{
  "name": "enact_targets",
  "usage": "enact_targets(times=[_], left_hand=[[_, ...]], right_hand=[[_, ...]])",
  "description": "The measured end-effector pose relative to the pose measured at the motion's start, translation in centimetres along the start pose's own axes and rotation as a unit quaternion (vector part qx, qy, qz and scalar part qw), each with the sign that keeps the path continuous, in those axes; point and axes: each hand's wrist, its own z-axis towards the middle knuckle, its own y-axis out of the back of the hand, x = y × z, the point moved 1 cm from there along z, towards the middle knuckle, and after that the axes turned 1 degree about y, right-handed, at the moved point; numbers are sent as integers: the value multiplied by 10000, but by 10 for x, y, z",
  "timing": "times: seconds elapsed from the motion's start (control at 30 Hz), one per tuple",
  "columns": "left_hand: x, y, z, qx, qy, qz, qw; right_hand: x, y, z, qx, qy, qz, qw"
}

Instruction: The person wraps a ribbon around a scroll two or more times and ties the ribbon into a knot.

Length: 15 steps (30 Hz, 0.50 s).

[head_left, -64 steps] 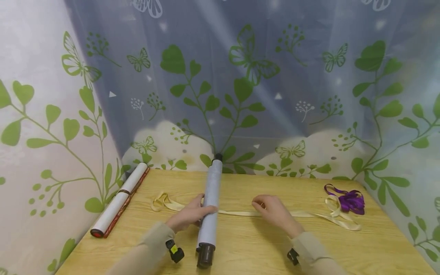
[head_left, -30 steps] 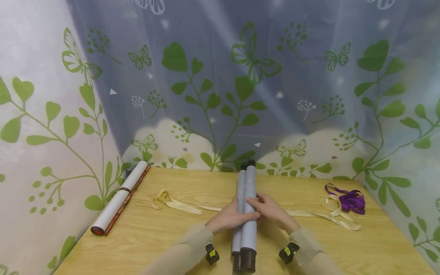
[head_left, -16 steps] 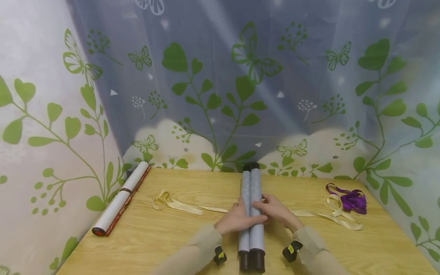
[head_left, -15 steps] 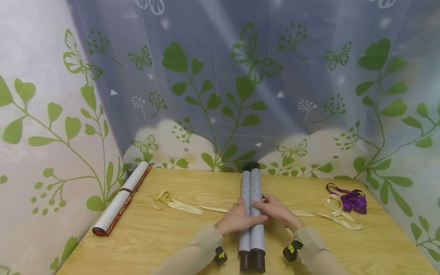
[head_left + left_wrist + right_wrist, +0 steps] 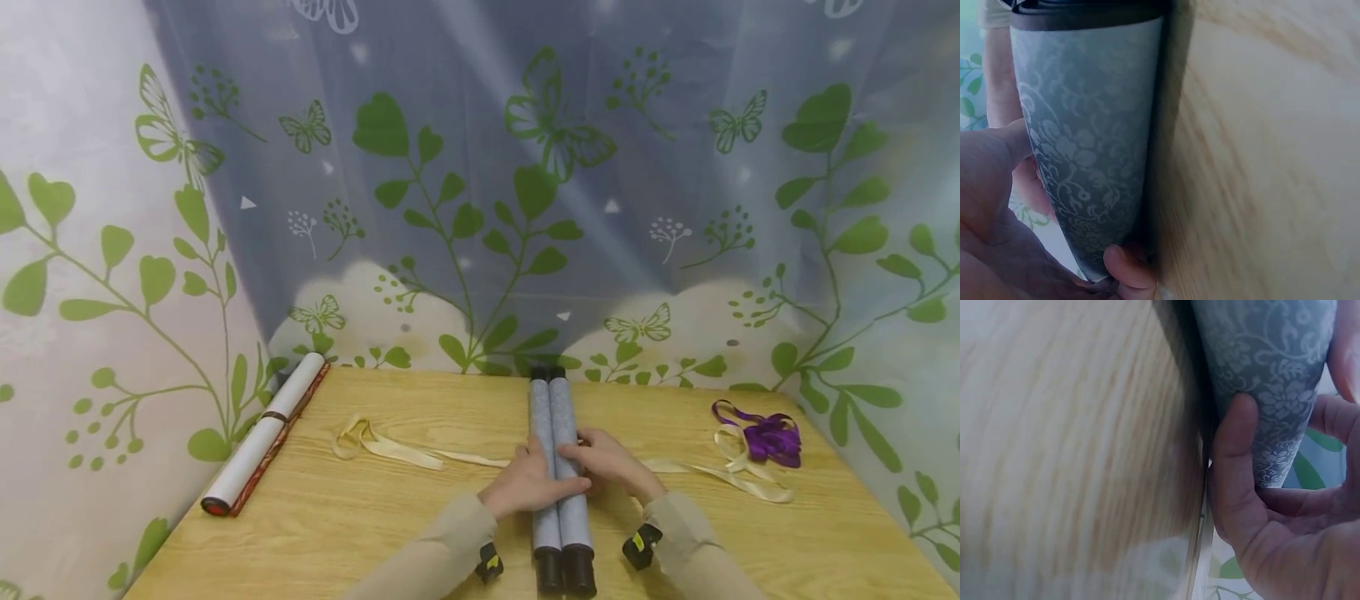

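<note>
Two rolled scrolls lie side by side at mid-table in the head view, the left scroll [image 5: 542,417] against the right scroll [image 5: 564,408]. Both have grey-blue floral brocade backing and dark end knobs. My left hand [image 5: 525,483] grips them from the left, thumb across the top; in the left wrist view its fingertip curls at the lower edge of a scroll [image 5: 1091,125]. From the right, my right hand [image 5: 611,458] holds the right scroll, fingers curled around its side [image 5: 1279,394] in the right wrist view. A pale yellow ribbon [image 5: 405,454] passes crosswise beneath, its middle hidden.
A white scroll [image 5: 255,458] with a dark band and a red patterned strip beside it lies along the table's left edge. Purple ribbon [image 5: 772,440] is bunched at the right, near the yellow ribbon's end. A printed curtain [image 5: 465,250] stands behind the wooden table [image 5: 420,533].
My left hand has brought the scrolls rightward along the ribbon. My right hand, earlier above the ribbon, has joined in gripping them. Lately both scrolls have shifted slightly right and toward me.
</note>
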Motion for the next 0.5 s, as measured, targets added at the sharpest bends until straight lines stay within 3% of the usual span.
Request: enact_targets(times=[0.33,0.5], left_hand=[[2,2,0,73,-36,297,9995],[7,12,3,228,-215,414,9986]], right_hand=[[-3,-3,1,-243,-156,-183,9994],[-6,-1,0,-277,-110,-422,9987]])
